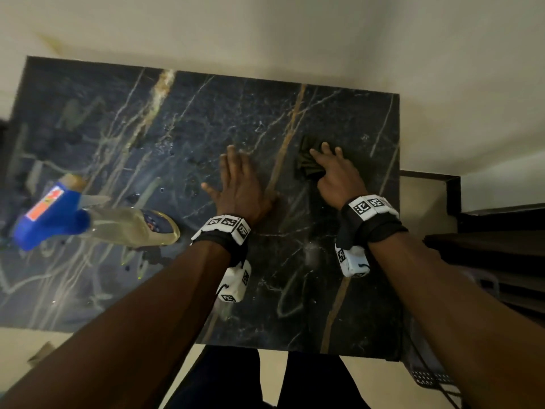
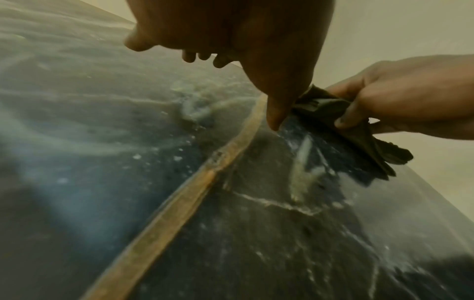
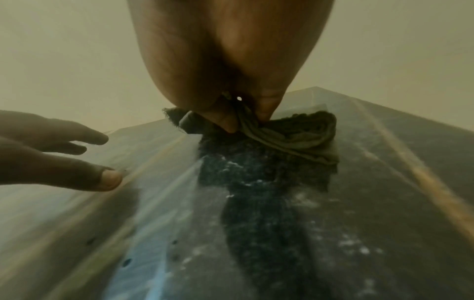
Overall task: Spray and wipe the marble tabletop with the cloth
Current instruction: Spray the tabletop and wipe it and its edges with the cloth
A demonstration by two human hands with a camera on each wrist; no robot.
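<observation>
A dark marble tabletop with pale and gold veins fills the head view, with spray droplets around its middle. A spray bottle with a blue head stands at the left side. My right hand presses a crumpled dark green cloth onto the marble near the right edge. In the right wrist view the thumb and a finger of that hand pinch the cloth's folds. My left hand lies flat on the marble left of the cloth, fingers spread, holding nothing.
The table's far edge meets a pale wall. Dark wooden furniture stands just beyond the right edge. My legs are at the near edge, over a light floor.
</observation>
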